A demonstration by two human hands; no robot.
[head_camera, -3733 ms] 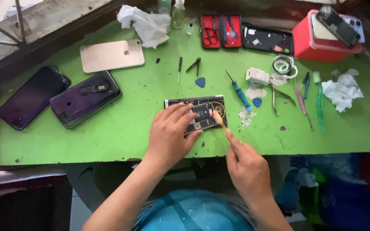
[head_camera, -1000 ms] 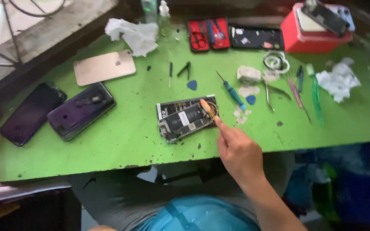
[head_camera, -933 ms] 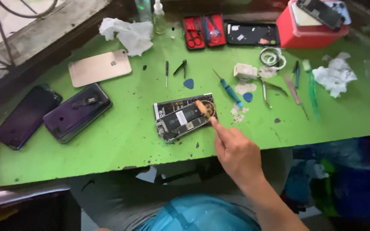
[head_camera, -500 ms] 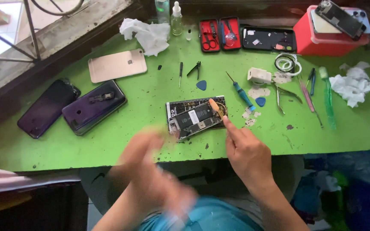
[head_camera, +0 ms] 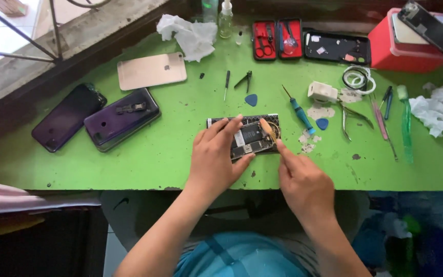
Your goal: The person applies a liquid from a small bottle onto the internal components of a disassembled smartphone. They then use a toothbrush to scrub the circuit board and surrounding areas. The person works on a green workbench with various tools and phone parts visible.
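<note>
A person works at a green table (head_camera: 129, 154), seen from above. The left hand (head_camera: 216, 156) lies flat, fingers spread, over the left part of an opened phone (head_camera: 249, 136), pressing it down onto the table. The right hand (head_camera: 303, 179) reaches in from the lower right, its fingers pinched on a thin tool with an orange tip (head_camera: 268, 128) that touches the phone's exposed insides near its right end.

The opened phone sits near the middle of the table, close to the front edge. Its long axis runs left to right, tilted slightly, with the inner parts facing up.

Just right of it lie a blue-handled screwdriver (head_camera: 299, 110), a blue pick (head_camera: 322, 123) and bits of paper. Farther right are pliers (head_camera: 352, 115), tweezers (head_camera: 380, 110) and a crumpled white tissue (head_camera: 437, 107). To the left lie two dark purple phones (head_camera: 96, 120) side by side and a gold phone (head_camera: 151, 71), face down. Along the back edge stand a red tool case (head_camera: 277, 40), a black tray (head_camera: 337, 47) and a red box (head_camera: 411, 48) with phones on top. Nothing lies between the hands and the opened phone.
</note>
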